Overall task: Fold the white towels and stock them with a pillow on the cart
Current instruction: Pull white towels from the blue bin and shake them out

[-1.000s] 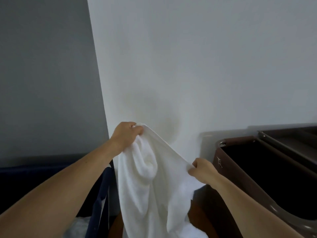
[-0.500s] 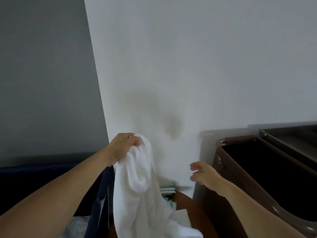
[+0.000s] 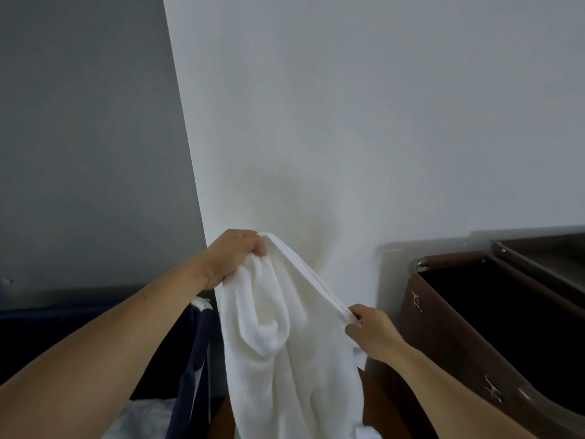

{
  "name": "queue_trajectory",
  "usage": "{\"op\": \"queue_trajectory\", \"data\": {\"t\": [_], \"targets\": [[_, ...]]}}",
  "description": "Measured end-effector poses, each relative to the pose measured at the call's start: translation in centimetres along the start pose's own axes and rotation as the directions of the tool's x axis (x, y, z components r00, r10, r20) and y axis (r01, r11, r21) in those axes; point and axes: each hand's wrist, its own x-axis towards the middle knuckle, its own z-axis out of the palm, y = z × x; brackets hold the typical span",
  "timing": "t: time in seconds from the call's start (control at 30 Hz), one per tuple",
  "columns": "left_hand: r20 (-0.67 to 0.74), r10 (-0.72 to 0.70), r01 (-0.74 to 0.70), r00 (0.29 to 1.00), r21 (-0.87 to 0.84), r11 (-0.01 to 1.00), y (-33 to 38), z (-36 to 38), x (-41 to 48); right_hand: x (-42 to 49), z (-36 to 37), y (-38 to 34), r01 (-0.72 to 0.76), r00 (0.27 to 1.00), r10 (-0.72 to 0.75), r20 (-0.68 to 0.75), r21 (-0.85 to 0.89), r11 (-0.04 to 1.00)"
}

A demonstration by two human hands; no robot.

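the white towel [image 3: 285, 343] hangs in the air in front of the person, held up by both hands along one hemmed edge. the left hand [image 3: 232, 258] is the higher of the two: its grip is clenched over a bunched corner of the towel, fingers curled down over the top of the cloth, knuckles toward the pale wall [image 3: 348, 122]. from that fist the hem runs taut, down and to the right, to the right hand [image 3: 372, 331], which sits lower and nearer the camera. the right grip is pinched shut on the hem, thumb under and fingers over, with the edge of the cloth passing between them.

below the line between the two grips the rest of the towel falls in loose folds, with a deep rolled pocket of cloth just under the left fist, and the lower part runs out of view at the bottom of the picture. none of the visible towel rests on any surface.

to the left of the towel, under the left forearm, stands a dark blue fabric bin [image 3: 196, 359] with more white cloth [image 3: 142, 419] lying inside it at the bottom. to the right, just beyond the right wrist, is a brown bin [image 3: 443, 327] with a dark open interior and metal fittings at its rim. a strip of brown surface [image 3: 368, 403] shows low down between the towel and the right forearm.
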Motion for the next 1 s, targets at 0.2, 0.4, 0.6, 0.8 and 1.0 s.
{"op": "queue_trajectory", "data": {"t": [0.2, 0.4, 0.6, 0.8, 1.0], "targets": [[-0.137, -0.106, 0.091, 0.985, -0.112, 0.990, -2.5, -1.0, 0.6, 0.3, -1.6, 2.7, -0.116, 0.980, 0.135, -0.146, 0.132, 0.984], [-0.188, -0.227, 0.192, 0.956, -0.185, 0.964, -4.2, -2.0, 1.1, 0.4, -2.5, 5.0, -0.187, 0.968, 0.236, -0.089, 0.373, 0.909], [-0.200, -0.335, 0.299, 0.921, -0.191, 0.935, -6.2, -2.2, 3.2, 0.6, -3.1, 4.9, -0.214, 0.945, 0.316, -0.088, 0.564, 0.798], [-0.360, -0.469, 0.374, 0.807, -0.303, 0.876, -9.6, -4.4, 3.5, 0.8, -5.2, 4.9, -0.256, 0.834, 0.543, -0.095, 0.805, 0.535], [-0.386, -0.567, 0.344, 0.728, -0.510, 0.789, -11.4, -3.3, 2.3, 0.0, -4.7, 4.0, -0.328, 0.819, 0.544, -0.184, 0.628, 0.706]]}}
